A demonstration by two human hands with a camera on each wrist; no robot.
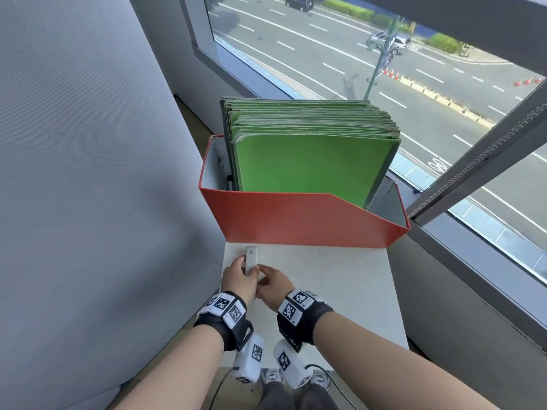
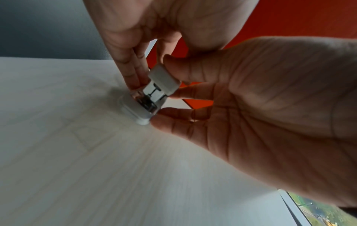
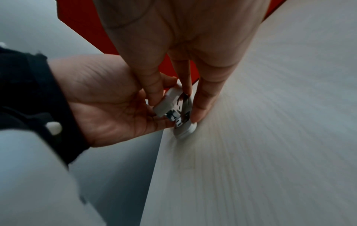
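A small white stapler (image 1: 251,258) rests with one end on the white table (image 1: 325,291) near its left edge. It is hinged open: the white top cover (image 2: 164,78) is lifted off the base and the metal magazine (image 3: 178,113) shows. My left hand (image 1: 241,272) pinches the top cover between thumb and fingers (image 2: 173,94). My right hand (image 1: 266,276) comes down from above, and its fingertips (image 3: 201,110) pinch the stapler's base and reach into the gap.
A red open-top box (image 1: 296,223) with several upright green folders (image 1: 310,164) stands at the table's far end. A grey partition (image 1: 88,173) runs close on the left. A window (image 1: 384,69) over a street is ahead and to the right.
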